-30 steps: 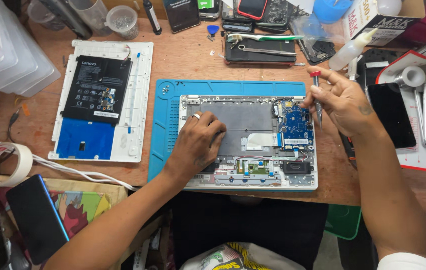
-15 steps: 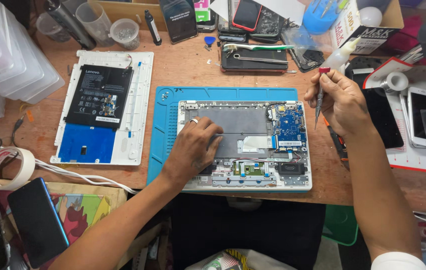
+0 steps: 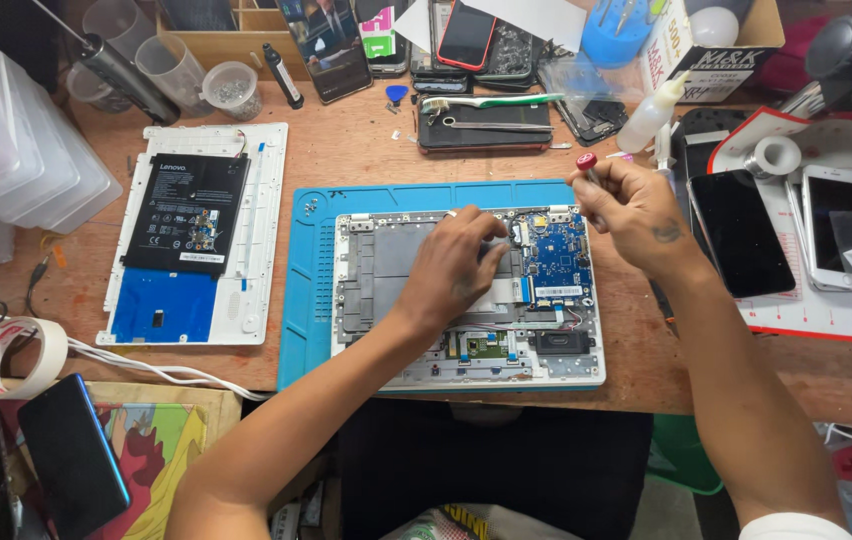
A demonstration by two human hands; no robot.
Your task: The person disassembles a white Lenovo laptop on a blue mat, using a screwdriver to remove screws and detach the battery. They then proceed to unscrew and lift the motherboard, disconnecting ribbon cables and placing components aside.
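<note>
— Blue silicone mat (image 3: 308, 290) under everything, is that right?

— Yes. Your opened laptop (image 3: 466, 300) lies on it, near the front edge of the wooden desk (image 3: 346, 150), with its insides facing up and the blue circuit board (image 3: 556, 258) at its right.

— And my left hand (image 3: 458, 268)?

— It rests flat on the grey middle of the laptop, fingers spread loosely and pressing down, gripping nothing.

— My right hand (image 3: 636, 215)?

— Your fingers are pinched together around a thin screwdriver (image 3: 587, 165) with a red cap, held upright just above the laptop's upper right corner, beside the circuit board. You cannot see its tip; your fingers hide it.

— What lies to my left?

— The white back cover (image 3: 264, 240) with its black battery (image 3: 186, 215), just beside the mat. A roll of tape (image 3: 8, 355) sits near the desk's left front corner, and a dark phone (image 3: 74, 455) lies below it.

— And to my right?

— A black phone (image 3: 741, 235) lies close by your wrist.
</note>
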